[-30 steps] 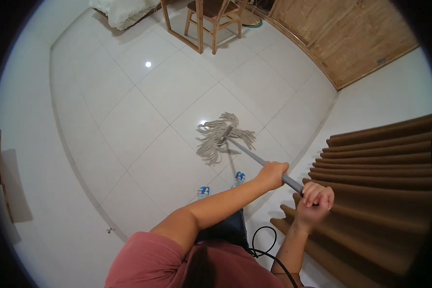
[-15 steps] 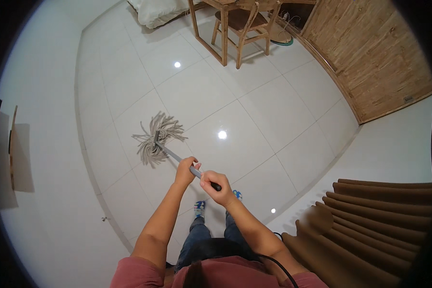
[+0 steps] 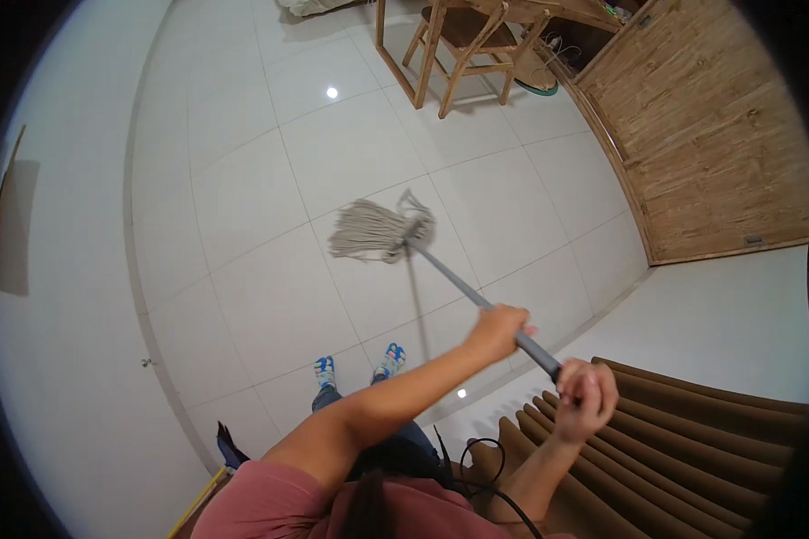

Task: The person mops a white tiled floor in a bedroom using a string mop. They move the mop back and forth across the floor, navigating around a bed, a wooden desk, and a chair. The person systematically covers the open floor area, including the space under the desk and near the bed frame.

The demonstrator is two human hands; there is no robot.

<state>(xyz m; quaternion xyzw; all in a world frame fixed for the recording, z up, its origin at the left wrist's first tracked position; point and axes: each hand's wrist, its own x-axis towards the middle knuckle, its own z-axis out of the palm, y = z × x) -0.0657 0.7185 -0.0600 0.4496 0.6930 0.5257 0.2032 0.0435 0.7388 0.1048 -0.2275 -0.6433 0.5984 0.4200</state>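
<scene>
A string mop with a grey handle [image 3: 454, 280] slants from the floor up to the right across my front. Its beige strands [image 3: 368, 231] trail left over the white tiles from the mop's clamp. Partway along the shaft, my left hand [image 3: 499, 332] is wrapped round it. My right hand [image 3: 588, 400] grips the dark top end of the handle, next to the brown curtain [image 3: 692, 431].
White floor tiles [image 3: 252, 198] stretch out ahead. A wooden chair [image 3: 476, 54] and a desk stand at the far side, and a wooden panel [image 3: 710, 135] lines the right. My feet in patterned socks [image 3: 389, 361] are near. A broom-like tool [image 3: 229, 446] leans at lower left.
The mop head has swept rightward, its strands now trailing left instead of spreading all round. Both hands have shifted right with the handle, the right hand also nearer to me.
</scene>
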